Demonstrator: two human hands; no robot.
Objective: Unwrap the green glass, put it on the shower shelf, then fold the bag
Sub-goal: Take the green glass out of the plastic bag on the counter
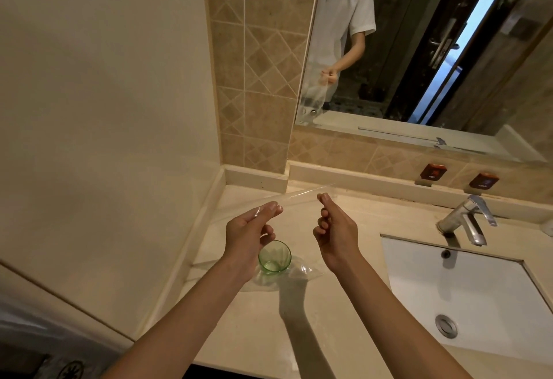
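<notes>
A small green glass (274, 259) stands upright on the beige counter (257, 318), just under my left hand (250, 229). A clear plastic bag (299, 196) is stretched in the air between both hands. My left hand pinches its left top edge. My right hand (335, 229) pinches the right top edge with thumb and forefinger. The bag's lower part (302, 274) drapes down to the counter around the glass; I cannot tell whether the glass is inside or behind the plastic.
A white sink basin (478, 295) with a chrome tap (466, 223) lies to the right. A mirror (419, 49) hangs above the tiled backsplash and reflects a person. A plain wall (104, 109) borders the counter on the left.
</notes>
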